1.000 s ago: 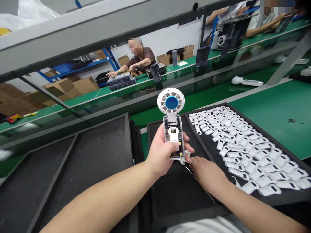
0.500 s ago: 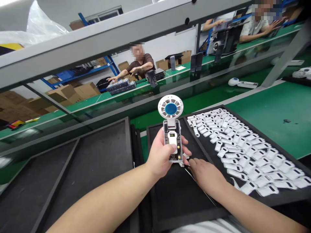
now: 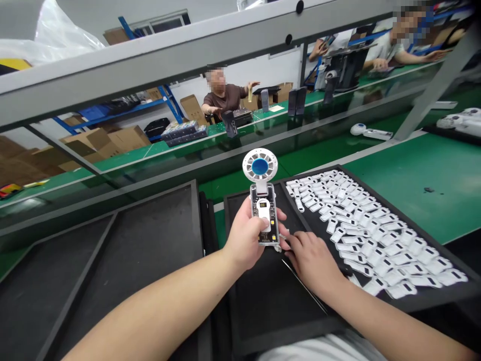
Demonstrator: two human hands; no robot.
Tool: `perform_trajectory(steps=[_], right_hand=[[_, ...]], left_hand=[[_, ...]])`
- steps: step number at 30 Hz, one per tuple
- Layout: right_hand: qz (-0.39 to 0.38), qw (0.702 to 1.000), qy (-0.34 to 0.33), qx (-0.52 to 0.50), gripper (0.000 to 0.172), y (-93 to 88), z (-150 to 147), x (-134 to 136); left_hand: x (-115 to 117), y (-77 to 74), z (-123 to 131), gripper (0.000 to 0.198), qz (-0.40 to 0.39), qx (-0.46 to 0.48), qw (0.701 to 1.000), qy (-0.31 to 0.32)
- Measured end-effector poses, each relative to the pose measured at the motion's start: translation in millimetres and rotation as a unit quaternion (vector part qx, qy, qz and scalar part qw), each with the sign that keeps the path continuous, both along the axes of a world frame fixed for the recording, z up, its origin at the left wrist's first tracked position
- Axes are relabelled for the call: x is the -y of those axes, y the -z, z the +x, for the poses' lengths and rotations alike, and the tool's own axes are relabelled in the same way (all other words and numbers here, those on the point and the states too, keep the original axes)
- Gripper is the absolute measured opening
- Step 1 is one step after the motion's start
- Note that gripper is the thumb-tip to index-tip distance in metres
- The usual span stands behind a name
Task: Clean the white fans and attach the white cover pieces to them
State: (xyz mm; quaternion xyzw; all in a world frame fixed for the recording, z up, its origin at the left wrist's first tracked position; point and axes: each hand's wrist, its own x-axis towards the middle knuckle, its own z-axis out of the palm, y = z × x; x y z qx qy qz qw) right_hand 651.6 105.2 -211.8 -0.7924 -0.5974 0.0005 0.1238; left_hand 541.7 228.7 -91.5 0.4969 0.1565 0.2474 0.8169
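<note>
The fan (image 3: 262, 200), probably light, is well clasped at its handle (image 3: 268, 233) by left hand (image 3: 245, 234); right hand (image 3: 312, 256)'s grip is unclear.

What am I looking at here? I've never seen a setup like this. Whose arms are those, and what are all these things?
There is no machine arm here: these are a person's bare hands, seen from a camera worn on that person's head, looking forward and down. The left hand holds a handheld device upright, with a round, spoked head like a small fan's and its thumb on the front. The right hand is close by, its fingers bent; I can't tell what it grips. A thin rod shows below it. On the green bench, a divided black tray carries many white pieces in its right section. Another black tray sits to the left. Across the way, a co-worker sits at another bench.
</note>
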Motion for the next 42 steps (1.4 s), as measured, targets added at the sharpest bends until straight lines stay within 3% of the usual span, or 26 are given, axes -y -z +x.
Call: perform_trajectory(steps=[4,6,9,12,14,16,18,20,21,23,25,27,30,32,36,42], right_hand=[[-0.062,0.997,-0.045,0.009,0.02,3.5,-22,16],[-0.116,0.991,-0.062,-0.002,0.038,8.5,-31,23],[-0.132,0.986,-0.09,-0.046,0.061,15.1,-35,29],[-0.084,0.986,-0.08,-0.118,0.046,8.8,-22,32],[0.028,0.984,-0.06,-0.167,0.032,-12.2,-3,34],[0.205,0.963,-0.045,-0.167,0.023,-49.6,17,34],[0.375,0.921,-0.053,-0.086,0.022,-96.1,33,30],[0.452,0.889,-0.073,0.011,0.026,-137.5,43,18],[0.439,0.895,-0.077,0.036,0.025,-151.7,47,8],[0.382,0.92,-0.077,0.042,0.027,-162.8,55,-16],[0.347,0.936,-0.037,-0.047,0.029,-155.3,64,-37],[0.333,0.927,-0.005,-0.172,0.029,-142.8,72,-48],[0.331,0.91,-0.025,-0.247,0.032,-141.0,77,-37],[0.312,0.929,-0.059,-0.188,0.03,-153.4,78,-15],[0.17,0.98,-0.096,-0.028,0.017,-176.0,82,29],[0.043,0.978,-0.164,0.123,0.022,-163.2,77,40]], left_hand=[[-2,-0.1,1,0.036,-0.004,0.011,1.0,-0.013],[-3,-0.5,1,0.036,-0.007,0.002,1.0,-0.018],[-2,-2.0,0,0.04,-0.003,-0.012,1.0,-0.022],[-1,-4.2,0,0.04,0.006,-0.013,1.0,-0.026],[-1,-4.7,1,0.04,0.012,-0.027,0.999,-0.024],[1,-3.8,3,0.039,0.026,-0.056,0.998,-0.01],[5,-1.9,4,0.039,0.055,-0.111,0.992,0.018],[12,-0.7,4,0.042,0.101,-0.171,0.977,0.071],[16,-0.7,3,0.045,0.122,-0.19,0.968,0.107],[21,-1.9,-1,0.048,0.141,-0.193,0.953,0.187],[22,-3.5,-7,0.047,0.136,-0.172,0.943,0.249],[19,-3.8,-12,0.044,0.134,-0.163,0.935,0.284],[14,-1.2,-13,0.046,0.139,-0.151,0.933,0.296],[11,1.5,-11,0.049,0.121,-0.136,0.945,0.273],[9,6.4,-4,0.053,0.102,-0.145,0.961,0.214],[10,10.1,-3,0.048,0.183,-0.196,0.941,0.207]])
